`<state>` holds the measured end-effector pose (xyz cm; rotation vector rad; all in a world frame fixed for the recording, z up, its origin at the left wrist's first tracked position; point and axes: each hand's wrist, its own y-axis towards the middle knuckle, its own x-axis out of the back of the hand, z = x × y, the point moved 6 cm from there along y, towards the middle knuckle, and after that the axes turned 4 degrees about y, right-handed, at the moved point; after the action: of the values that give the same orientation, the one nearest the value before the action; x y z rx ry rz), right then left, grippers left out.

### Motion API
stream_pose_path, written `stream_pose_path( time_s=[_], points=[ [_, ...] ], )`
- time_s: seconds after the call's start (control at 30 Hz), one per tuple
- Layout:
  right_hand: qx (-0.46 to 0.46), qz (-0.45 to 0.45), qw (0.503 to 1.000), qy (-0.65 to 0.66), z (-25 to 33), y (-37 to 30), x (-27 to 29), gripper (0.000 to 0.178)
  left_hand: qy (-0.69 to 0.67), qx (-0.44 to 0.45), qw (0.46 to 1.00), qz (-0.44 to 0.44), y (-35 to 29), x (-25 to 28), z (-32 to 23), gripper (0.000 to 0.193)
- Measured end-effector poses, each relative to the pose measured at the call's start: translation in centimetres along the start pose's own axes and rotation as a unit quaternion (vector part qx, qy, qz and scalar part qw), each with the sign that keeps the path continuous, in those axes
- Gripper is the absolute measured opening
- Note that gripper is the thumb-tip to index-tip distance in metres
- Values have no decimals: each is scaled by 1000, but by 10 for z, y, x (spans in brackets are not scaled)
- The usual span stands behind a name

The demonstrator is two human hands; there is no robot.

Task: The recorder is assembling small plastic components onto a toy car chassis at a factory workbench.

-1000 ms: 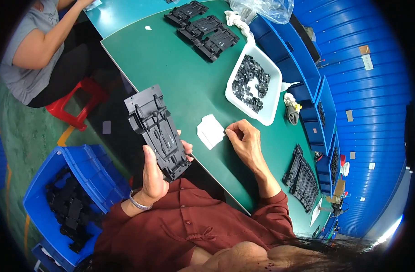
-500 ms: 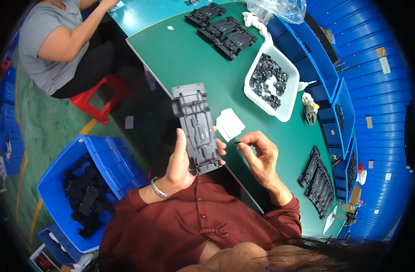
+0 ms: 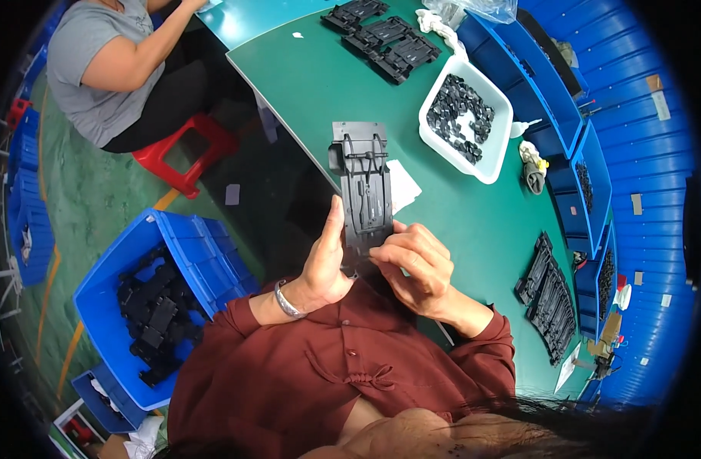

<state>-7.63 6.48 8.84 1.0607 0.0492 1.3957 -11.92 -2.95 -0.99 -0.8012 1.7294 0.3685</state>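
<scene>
A dark grey plastic toy-car chassis (image 3: 367,195) stands tilted up over the table's front edge, its ribbed, bar-crossed face toward me. My left hand (image 3: 325,264), with a silver bracelet at the wrist, grips its near end from the left, thumb along the side. At that same end, the pinched fingertips of my right hand (image 3: 416,268) press on the near right corner. The small black part seen between those fingertips earlier is now hidden by them. Behind the chassis lie white paper cards (image 3: 402,187), partly covered.
A white tub (image 3: 497,157) of small black parts stands on the green table (image 3: 304,99). More chassis (image 3: 392,46) lie at the back, and a row of them (image 3: 549,298) at the right. Blue bins line the right side. A blue crate (image 3: 109,321) with black pieces is at left, near a seated co-worker (image 3: 98,76).
My right hand has moved left from beside the chassis onto its near end. The chassis has shifted right in the picture and stands straighter; my left hand still grips it.
</scene>
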Motion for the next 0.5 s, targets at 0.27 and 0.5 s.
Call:
stream_pose_path(
  time_s=[0.27,0.5],
  points=[
    [95,11,991,-96,18,-7,-1,34,29,9,999,28,0,-6,2,72],
    [51,-31,985,-163,3,-21,20,32,28,31,999,21,0,3,1,80]
  ],
)
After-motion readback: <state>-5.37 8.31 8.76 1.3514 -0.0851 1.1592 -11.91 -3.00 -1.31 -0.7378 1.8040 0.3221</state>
